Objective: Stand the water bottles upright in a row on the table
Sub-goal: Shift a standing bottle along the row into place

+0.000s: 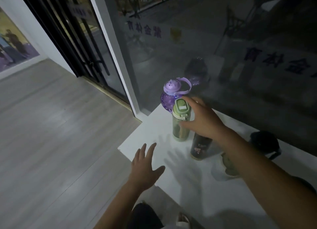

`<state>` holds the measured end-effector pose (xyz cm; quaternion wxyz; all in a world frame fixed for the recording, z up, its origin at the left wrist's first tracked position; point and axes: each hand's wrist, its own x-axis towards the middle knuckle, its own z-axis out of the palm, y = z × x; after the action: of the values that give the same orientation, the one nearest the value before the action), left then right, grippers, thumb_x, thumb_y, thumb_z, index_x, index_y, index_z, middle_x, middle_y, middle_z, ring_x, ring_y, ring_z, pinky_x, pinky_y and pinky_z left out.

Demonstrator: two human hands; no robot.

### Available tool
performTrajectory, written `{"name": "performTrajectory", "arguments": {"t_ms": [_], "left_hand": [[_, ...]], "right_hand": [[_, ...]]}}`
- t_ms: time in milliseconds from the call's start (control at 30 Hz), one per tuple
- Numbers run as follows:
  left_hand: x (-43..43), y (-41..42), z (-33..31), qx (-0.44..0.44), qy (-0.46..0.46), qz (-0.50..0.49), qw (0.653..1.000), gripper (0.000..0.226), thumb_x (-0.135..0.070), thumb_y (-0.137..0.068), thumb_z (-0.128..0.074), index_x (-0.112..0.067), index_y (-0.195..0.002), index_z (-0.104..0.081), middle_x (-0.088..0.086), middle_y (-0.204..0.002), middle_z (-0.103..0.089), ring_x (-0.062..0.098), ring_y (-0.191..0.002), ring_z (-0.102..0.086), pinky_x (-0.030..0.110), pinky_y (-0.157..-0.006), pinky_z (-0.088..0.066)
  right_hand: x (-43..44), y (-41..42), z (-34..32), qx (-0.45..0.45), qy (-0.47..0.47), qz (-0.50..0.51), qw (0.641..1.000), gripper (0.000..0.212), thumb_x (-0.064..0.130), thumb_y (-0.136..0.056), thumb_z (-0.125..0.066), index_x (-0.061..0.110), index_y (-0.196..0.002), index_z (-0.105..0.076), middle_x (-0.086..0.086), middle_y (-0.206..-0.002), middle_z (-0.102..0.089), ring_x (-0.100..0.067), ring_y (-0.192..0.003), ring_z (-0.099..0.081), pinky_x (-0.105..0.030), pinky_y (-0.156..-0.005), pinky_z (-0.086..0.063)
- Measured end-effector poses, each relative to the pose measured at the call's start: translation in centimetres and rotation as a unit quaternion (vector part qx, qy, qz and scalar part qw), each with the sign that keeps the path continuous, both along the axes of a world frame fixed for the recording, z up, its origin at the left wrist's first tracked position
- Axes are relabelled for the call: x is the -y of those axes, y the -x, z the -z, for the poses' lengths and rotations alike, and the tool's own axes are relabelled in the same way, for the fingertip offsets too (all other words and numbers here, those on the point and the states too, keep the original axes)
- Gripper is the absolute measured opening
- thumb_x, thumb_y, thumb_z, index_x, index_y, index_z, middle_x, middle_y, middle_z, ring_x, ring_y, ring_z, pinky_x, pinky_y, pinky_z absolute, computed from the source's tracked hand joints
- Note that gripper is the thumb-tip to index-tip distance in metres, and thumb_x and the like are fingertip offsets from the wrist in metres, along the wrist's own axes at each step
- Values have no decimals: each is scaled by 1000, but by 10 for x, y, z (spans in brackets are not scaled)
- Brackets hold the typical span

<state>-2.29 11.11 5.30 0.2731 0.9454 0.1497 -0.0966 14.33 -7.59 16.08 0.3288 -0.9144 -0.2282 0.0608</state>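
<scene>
Three bottles stand upright in a line on the white table (171,185), starting at its far corner by the glass: a purple bottle (169,96) with a carry strap, a green bottle (180,124) with a flip lid, and a dark bottle (199,148) partly hidden by my wrist. My right hand (204,118) curls around the green bottle's right side, thumb on the near face, fingers behind the lid. A clear bottle with a green cap (226,167) lies on its side under my right forearm. My left hand (145,167) hovers over the table's left edge, fingers spread, holding nothing.
A dark glass wall (223,57) runs right behind the bottles along the table's far edge. A black object (264,142) sits on the table at the right, against the glass. The table's corner and left edge drop to a wooden floor (60,134).
</scene>
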Motion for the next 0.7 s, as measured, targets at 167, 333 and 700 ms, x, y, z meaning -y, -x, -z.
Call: {"name": "performTrajectory", "arguments": {"t_ms": [167,333,700], "left_hand": [[-31,-66,24,-62,-29,66,995,86,-52,-86,-61,-39,-152,-7,5,-164,-4,33,-150,-5,51,-119,-17],[-62,-129,44,-111,-35,149,982,86,-50,-86,-60,-36,-153,-8,7,-164,-3,35,-150,-6,53,-119,-17],[-116,-210,88,-113,-105,331,931,84,-49,-87,-56,-31,-154,-8,7,-164,4,35,-150,1,55,-120,-11]], "right_hand": [[-20,-35,24,-43,69,0,997,86,39,-67,-72,47,-141,-27,4,-149,-30,-28,-128,-43,-45,-102,-42],[-37,-43,30,-89,62,51,993,82,30,-76,-71,49,-142,-25,5,-144,-37,-22,-120,-52,-41,-96,-48],[-54,-75,23,-131,1,252,959,74,26,-59,-86,39,-122,-51,9,-113,-61,-14,-99,-61,-33,-87,-52]]}}
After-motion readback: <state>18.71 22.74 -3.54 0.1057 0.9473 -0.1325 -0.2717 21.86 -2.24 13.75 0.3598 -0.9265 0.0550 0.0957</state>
